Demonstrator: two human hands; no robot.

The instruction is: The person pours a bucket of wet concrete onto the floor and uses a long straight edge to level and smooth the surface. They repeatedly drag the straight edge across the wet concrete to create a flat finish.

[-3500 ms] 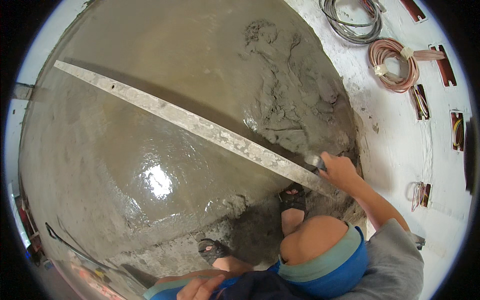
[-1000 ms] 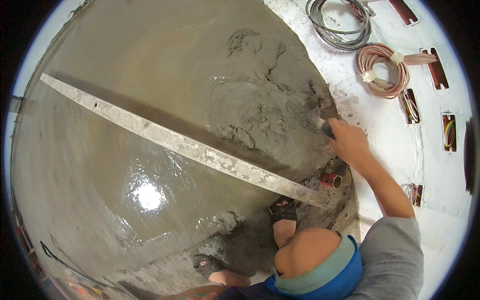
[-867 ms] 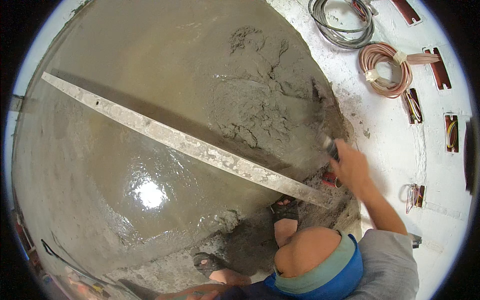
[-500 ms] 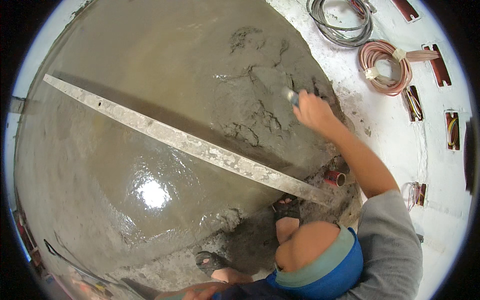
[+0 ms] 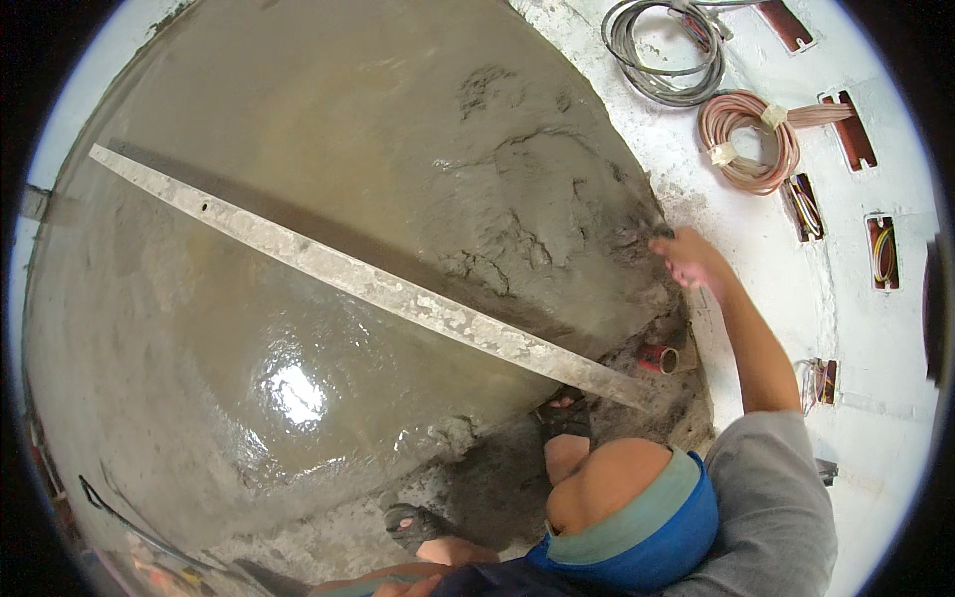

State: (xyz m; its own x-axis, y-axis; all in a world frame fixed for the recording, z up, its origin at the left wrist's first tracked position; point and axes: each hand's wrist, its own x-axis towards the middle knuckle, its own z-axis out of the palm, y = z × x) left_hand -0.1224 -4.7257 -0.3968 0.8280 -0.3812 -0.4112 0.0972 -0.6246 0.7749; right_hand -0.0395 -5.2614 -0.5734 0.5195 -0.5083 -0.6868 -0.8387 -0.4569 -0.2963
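My right hand (image 5: 691,261) is at the right edge of the wet grey mortar (image 5: 348,199), beside the white wall. Its fingers are closed round what looks like a trowel (image 5: 658,235), though motion and the hand obscure its shape. Rough, torn mortar (image 5: 512,244) lies to the left of this hand. A long pale straightedge (image 5: 368,284), crusted with mortar, rests slantwise across the surface. Only part of my left hand (image 5: 406,588) shows, low at the bottom edge by my leg, with its fingers mostly hidden.
A short red pipe stub (image 5: 657,359) sticks up near the straightedge's near end. Grey cable (image 5: 662,85) and pinkish cable (image 5: 711,124) hang coiled by the wall (image 5: 766,259), near open wire boxes (image 5: 881,254). My sandalled foot (image 5: 564,416) is close to the straightedge.
My right hand has swung right and down, from over the rough mortar to its edge by the wall. The mortar's torn upper part looks more spread. The straightedge lies as before.
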